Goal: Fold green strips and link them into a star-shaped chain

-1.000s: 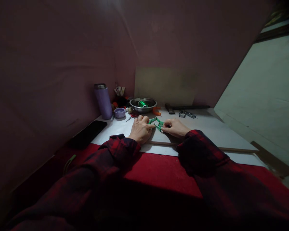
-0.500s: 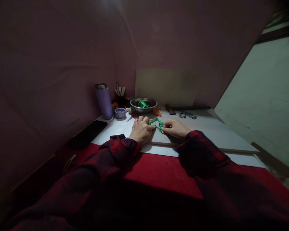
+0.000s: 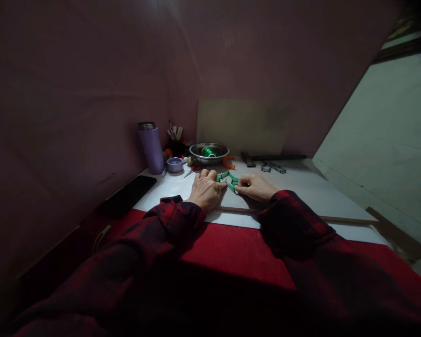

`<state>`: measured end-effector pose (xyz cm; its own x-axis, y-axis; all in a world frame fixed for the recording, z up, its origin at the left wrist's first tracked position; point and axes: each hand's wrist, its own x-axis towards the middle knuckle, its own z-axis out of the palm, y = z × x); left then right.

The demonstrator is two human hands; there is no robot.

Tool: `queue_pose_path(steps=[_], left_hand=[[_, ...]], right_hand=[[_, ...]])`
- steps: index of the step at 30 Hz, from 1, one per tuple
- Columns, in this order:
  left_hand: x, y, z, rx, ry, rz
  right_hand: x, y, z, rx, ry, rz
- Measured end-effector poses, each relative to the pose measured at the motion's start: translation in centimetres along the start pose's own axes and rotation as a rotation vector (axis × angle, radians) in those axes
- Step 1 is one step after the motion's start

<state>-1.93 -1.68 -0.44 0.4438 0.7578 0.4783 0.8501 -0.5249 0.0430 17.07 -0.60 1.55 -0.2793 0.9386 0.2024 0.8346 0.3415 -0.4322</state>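
Note:
A small green frame-like piece (image 3: pixel 228 179) wound in green ribbon lies on the white board (image 3: pixel 301 192) between my hands. My left hand (image 3: pixel 205 189) rests knuckles up with its fingers curled, thumb and fingertip pinching the piece's left side. My right hand (image 3: pixel 255 186) is closed too and pinches the right end of the green piece. Both forearms in red plaid sleeves lie on the red cloth (image 3: pixel 231 248).
At the back stand a purple tumbler (image 3: pixel 150 147), a small purple cup (image 3: pixel 174 164), a steel bowl (image 3: pixel 209 152) holding a green ribbon spool, an orange tool (image 3: pixel 228 163), a dark hammer (image 3: pixel 266 158) and metal frames (image 3: pixel 272 166). A black phone (image 3: pixel 128 194) lies left. A thin wooden stick (image 3: pixel 301 215) lies on the board.

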Motion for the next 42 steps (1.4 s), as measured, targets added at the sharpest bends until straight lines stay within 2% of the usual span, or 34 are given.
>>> queue_pose_path(steps=[6, 9, 20, 25, 29, 33, 37, 39, 42], left_hand=[[0.0, 0.1, -0.1, -0.004, 0.005, 0.004], [0.1, 0.0, -0.2, -0.004, 0.048, 0.006], [0.5, -0.5, 0.0, -0.183, 0.144, -0.203], [0.7, -0.3, 0.2, -0.219, 0.116, -0.168], [2.0, -0.8, 0.3, -0.224, 0.122, -0.096], [4.8, -1.4, 0.1, -0.303, 0.046, -0.007], [7.0, -1.2, -0.4, -0.407, -0.229, -0.016], [7.3, -0.9, -0.5, -0.403, -0.264, -0.071], [7.0, -0.8, -0.3, -0.426, -0.240, -0.134]], right_hand=[[-0.1, -0.1, -0.1, 0.005, -0.007, 0.010], [-0.2, -0.1, -0.1, 0.015, -0.012, 0.014], [-0.1, 0.0, -0.1, 0.024, -0.018, 0.015], [-0.2, -0.4, -0.2, 0.011, -0.022, 0.031], [-0.3, -0.5, -0.2, 0.010, -0.010, 0.033], [-0.3, -0.3, -0.1, 0.026, -0.019, 0.030], [-0.2, -0.1, 0.0, 0.023, -0.023, 0.021], [-0.2, -0.1, 0.0, 0.031, -0.033, 0.023], [-0.2, -0.1, 0.0, 0.036, -0.041, 0.031]])
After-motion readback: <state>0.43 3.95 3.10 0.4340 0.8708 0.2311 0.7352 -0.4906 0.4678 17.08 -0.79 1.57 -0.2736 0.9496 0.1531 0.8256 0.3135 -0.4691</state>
